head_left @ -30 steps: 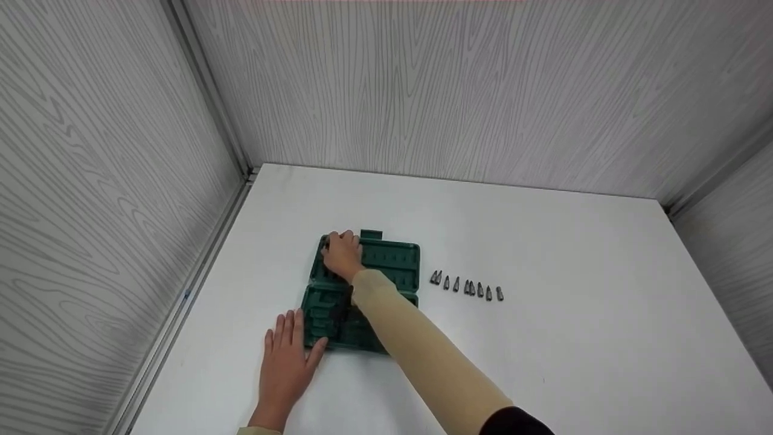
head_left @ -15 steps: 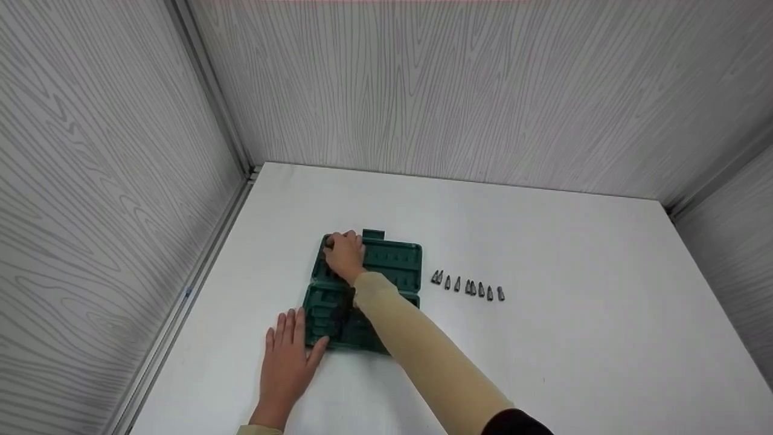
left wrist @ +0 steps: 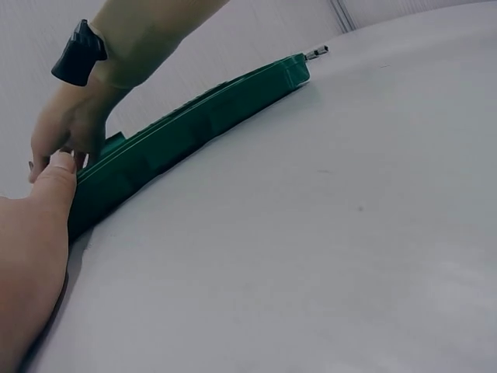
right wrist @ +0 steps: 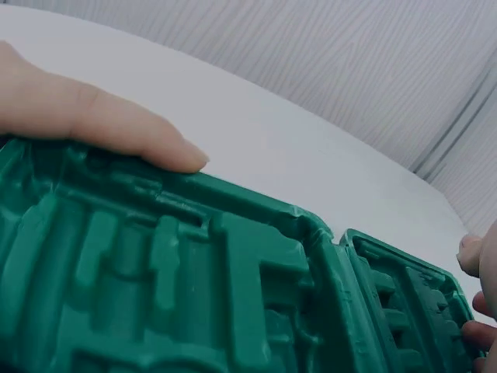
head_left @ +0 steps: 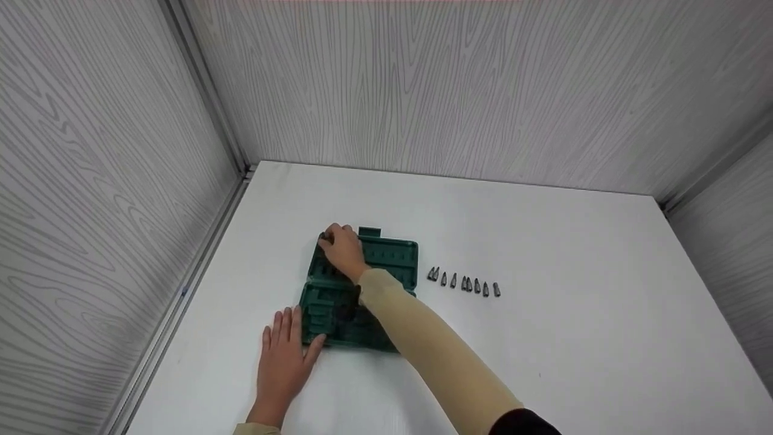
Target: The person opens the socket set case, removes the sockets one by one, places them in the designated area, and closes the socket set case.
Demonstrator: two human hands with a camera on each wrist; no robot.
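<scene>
A dark green plastic bit case (head_left: 389, 257) lies unfolded on the white table, with moulded slots in both halves. Over the far half's left corner, my right hand (head_left: 345, 251) pinches a small dark bit (head_left: 324, 237), mostly hidden by the fingers. My left hand (head_left: 282, 365) lies flat with straight fingers along the near half's left edge, its thumb on the front rim. In the right wrist view, a left-hand finger (right wrist: 132, 136) touches the rim of the green case (right wrist: 264, 287). To the right of the case stretches a row of several small grey pointed bits (head_left: 464, 284).
The white table (head_left: 574, 314) extends far to the right of the bits. A grey wood-grain panel (head_left: 423, 84) stands behind it, with further panels on the left and right. A metal rail (head_left: 181, 296) runs along the left edge.
My right hand has shifted slightly up and left at the case's far left corner, and its fingers have lifted a little. The left hand stays in place against the case. The view has tilted slightly.
</scene>
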